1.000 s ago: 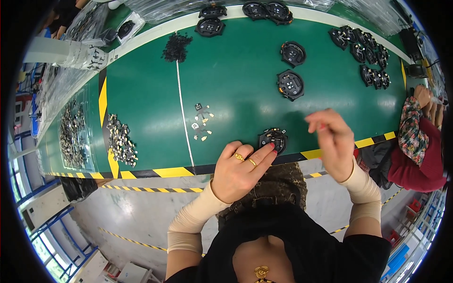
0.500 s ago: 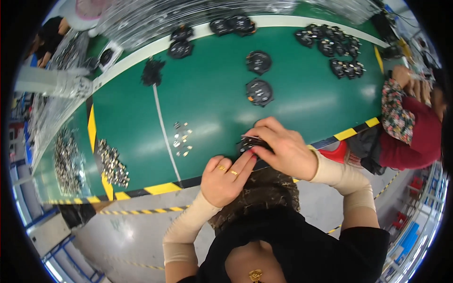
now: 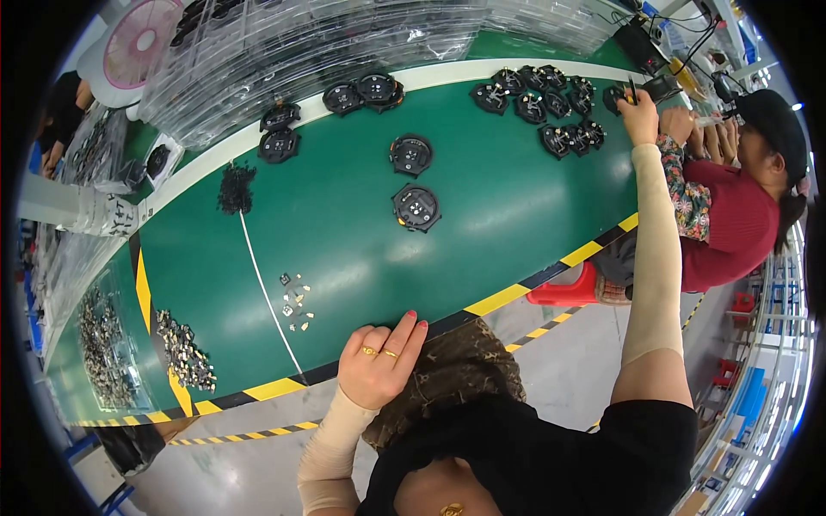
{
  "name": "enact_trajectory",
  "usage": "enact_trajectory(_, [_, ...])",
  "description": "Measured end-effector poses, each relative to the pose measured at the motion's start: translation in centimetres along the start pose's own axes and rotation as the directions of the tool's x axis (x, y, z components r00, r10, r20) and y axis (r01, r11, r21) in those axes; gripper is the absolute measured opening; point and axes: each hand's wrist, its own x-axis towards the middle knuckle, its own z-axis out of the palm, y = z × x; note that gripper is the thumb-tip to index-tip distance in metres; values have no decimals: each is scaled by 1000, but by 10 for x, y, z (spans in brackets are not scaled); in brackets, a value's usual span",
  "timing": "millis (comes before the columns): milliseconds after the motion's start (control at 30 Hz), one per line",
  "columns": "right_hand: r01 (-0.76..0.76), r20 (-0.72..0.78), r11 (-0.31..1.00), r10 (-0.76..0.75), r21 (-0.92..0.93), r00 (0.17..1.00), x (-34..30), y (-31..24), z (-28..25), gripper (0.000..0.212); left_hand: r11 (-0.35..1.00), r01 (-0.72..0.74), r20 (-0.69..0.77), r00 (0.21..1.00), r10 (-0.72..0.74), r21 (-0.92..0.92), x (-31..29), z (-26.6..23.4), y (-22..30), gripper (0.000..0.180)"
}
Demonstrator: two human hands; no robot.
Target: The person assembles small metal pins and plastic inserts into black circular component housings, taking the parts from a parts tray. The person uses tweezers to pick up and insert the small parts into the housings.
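My right hand (image 3: 639,118) is stretched to the far right end of the green table, fingers closed at the edge of a round black watch casing (image 3: 613,99). A thin dark piece stands up at its fingertips, too small to make out. Near the front edge rests my left hand (image 3: 383,361), two ringed fingers extended and the others curled, holding nothing. Left of it lie small metal parts (image 3: 295,301). Several black casings with metal tabs (image 3: 531,107) are grouped beside my right hand. Two more casings, one lower (image 3: 416,208) and one higher (image 3: 411,155), lie mid-table.
More black casings (image 3: 361,90) line the table's far edge. A heap of small black pieces (image 3: 236,187) and piles of metal parts (image 3: 185,351) are at the left. Clear plastic trays (image 3: 318,60) stack behind. A co-worker in red (image 3: 731,198) sits close at the right, near a red stool (image 3: 564,292).
My right hand has left the front edge and reached far right with the casing. My left hand has let go and stays near the front edge. The view has shifted.
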Motion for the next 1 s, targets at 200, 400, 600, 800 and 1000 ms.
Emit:
enact_trajectory(200, [-164,299,986,148,29,943,34,97,25,38,997,20,28,999,-18,-71,4,1,2,31])
enact_trajectory(400, [94,25,949,-106,301,994,-42,-40,19,30,985,168,161,974,-161,-30,47,3,6,41])
enact_trajectory(600, [570,177,527,-812,630,555,-196,-231,-16,24,962,273,125,954,-272,8,72,34,1,46])
enact_trajectory(800, [645,125,382,-905,662,407,-223,-284,-7,26,958,257,66,966,-250,-129,32,13,12,38])
enact_trajectory(1000, [536,-67,90,-961,839,267,-234,-308,-62,29,853,510,-199,852,-484,109,7,-31,-17,34])
